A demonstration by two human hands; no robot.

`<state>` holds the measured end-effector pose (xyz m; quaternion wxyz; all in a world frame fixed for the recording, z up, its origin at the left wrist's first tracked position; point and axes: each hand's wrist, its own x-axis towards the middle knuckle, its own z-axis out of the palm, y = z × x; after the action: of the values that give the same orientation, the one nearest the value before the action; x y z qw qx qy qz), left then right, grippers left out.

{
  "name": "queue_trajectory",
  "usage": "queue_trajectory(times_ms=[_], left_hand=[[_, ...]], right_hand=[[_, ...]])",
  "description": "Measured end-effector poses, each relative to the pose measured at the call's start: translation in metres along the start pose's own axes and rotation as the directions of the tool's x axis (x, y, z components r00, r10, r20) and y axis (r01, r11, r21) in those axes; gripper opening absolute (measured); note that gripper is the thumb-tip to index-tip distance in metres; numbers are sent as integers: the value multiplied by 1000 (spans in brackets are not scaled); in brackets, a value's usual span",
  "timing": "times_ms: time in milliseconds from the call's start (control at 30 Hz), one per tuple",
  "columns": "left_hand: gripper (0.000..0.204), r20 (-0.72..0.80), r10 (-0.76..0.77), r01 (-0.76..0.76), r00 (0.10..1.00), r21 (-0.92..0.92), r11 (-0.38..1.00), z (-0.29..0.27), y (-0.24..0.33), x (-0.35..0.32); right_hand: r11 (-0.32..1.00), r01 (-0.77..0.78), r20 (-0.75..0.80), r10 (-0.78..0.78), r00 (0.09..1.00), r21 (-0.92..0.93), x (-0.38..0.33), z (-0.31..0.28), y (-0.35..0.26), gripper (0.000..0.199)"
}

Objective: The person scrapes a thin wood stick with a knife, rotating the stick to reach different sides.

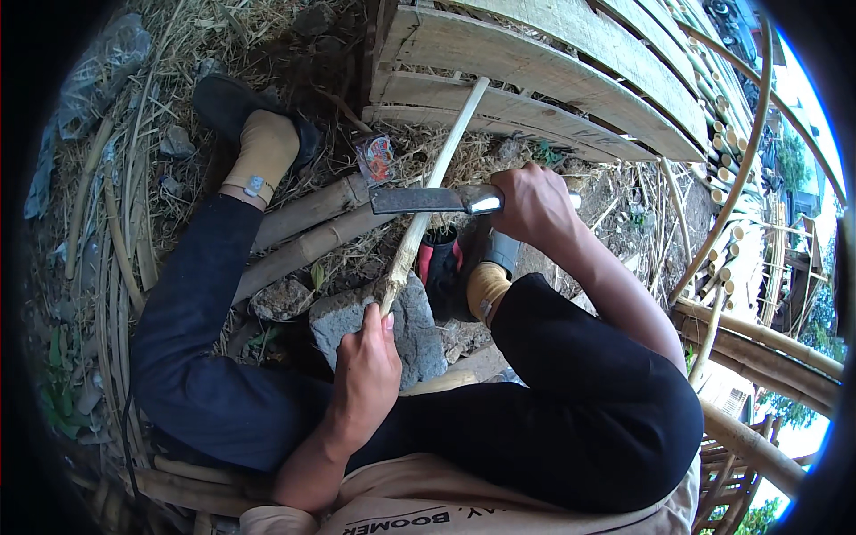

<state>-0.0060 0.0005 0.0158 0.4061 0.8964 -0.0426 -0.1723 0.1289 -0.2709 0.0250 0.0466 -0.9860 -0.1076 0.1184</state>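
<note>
Person seen from above, both forearms bare, no sleeves reaching the wrists, no gloves, no watch or rings visible. Left hand (367, 367) and right hand (532, 207) bare. Trousers (571, 419) dark navy or black, plain, long, loose at the knee. Nearest the trousers' hems: tan ankle socks, the left sock (264, 152) with a small pale tag at its cuff, the right sock (486, 290) more mustard. Beyond the socks: dark slip-on shoes, left shoe (223, 98) black, right shoe (446, 276) black with red trim. Below the trousers: beige shirt (428, 499) with dark printed lettering along the hem.
</note>
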Motion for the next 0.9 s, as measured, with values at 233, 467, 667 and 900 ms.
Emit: queue_trajectory(times_ms=[233,467,667,900], left_hand=[[22,-23,6,-6,1000,-17,1000,-1,0,-1],[19,-40,8,-8,999,-5,1000,-2,0,2],[19,-34,23,-24,999,-15,1000,-2,0,1],[31,76,-109,108,991,15,994,-4,4,-1]], right_hand=[[971,-228,-61,223,973,-75,20,-22,48,16],[992,-122,-1,122,993,-18,-1,-11,19,15],[998,33,78,-38,996,62,-8,1,-4,15],[992,-120,-224,109,969,-37,24,-4,51,13]])
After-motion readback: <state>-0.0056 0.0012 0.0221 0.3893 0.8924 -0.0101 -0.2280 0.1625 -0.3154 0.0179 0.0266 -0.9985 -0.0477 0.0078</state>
